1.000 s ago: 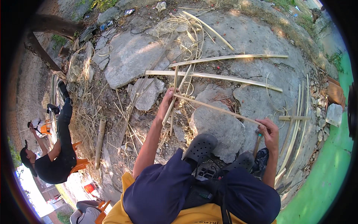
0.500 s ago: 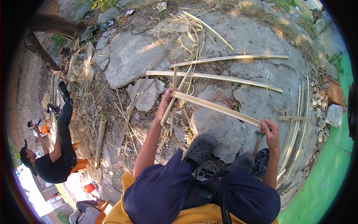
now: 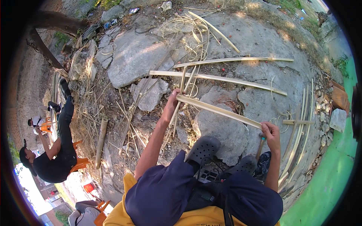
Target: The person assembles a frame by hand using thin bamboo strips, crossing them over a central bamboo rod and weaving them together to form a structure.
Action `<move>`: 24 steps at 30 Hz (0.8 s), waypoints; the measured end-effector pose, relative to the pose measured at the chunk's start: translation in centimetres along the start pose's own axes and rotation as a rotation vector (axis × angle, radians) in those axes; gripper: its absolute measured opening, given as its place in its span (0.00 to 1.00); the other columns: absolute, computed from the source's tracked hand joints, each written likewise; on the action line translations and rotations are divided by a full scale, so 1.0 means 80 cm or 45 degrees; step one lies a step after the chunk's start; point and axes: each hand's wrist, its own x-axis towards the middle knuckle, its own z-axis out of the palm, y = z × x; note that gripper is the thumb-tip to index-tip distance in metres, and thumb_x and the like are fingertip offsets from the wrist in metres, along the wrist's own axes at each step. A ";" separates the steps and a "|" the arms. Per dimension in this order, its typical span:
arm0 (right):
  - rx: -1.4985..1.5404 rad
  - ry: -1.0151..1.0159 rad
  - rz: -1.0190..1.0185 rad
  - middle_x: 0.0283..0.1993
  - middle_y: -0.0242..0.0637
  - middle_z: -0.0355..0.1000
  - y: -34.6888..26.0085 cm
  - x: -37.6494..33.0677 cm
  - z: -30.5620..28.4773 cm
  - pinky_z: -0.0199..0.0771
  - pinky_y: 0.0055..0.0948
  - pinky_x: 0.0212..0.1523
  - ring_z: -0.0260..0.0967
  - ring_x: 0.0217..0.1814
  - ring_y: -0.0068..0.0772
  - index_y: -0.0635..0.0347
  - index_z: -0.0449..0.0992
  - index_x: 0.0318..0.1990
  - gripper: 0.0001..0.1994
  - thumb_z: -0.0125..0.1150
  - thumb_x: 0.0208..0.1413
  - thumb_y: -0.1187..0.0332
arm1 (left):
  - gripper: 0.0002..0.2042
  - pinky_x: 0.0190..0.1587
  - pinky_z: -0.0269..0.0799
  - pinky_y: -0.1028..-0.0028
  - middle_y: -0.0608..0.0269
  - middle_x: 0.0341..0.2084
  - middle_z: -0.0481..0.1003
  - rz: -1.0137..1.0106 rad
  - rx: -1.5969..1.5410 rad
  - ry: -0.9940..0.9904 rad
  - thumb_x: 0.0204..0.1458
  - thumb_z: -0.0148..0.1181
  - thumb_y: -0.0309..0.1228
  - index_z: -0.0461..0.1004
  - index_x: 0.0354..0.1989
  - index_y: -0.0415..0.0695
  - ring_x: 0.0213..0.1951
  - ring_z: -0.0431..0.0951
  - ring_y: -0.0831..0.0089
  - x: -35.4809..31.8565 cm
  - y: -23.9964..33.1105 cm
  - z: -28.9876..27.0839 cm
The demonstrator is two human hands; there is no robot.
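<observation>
A split bamboo strip (image 3: 220, 110) stretches between my two hands, slanting down to the right above the ground. My left hand (image 3: 172, 102) closes on its left end, and my right hand (image 3: 271, 135) pinches the right end between thumb and fingers. Thin bamboo strips (image 3: 191, 77) cross close by my left hand; whether that hand also grips them is hidden. Beyond, two longer bamboo strips (image 3: 226, 78) lie across the stone slabs. A wooden-handled tool (image 3: 260, 147) is just below my right hand, its head partly covered.
Several long strips (image 3: 301, 132) lie at the right, near a green wall (image 3: 339, 158). Tangled shavings (image 3: 181, 28) lie at the back. Rough slabs (image 3: 135, 56) make uneven ground. A bamboo pole (image 3: 101, 143) rests in dry grass. People sit on orange chairs at the left, one in black (image 3: 52, 162).
The held bamboo strip has turned slightly about its length, with both hands still at its ends. The thin strips beside my left hand have shifted closer together.
</observation>
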 end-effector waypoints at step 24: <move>0.164 0.072 0.027 0.26 0.21 0.68 0.043 0.020 0.020 0.57 0.18 0.27 0.60 0.28 0.12 0.62 0.82 0.44 0.12 0.61 0.66 0.63 | 0.13 0.37 0.61 0.81 0.73 0.32 0.65 -0.043 0.110 -0.021 0.68 0.50 0.44 0.68 0.50 0.49 0.33 0.63 0.84 -0.007 0.016 0.006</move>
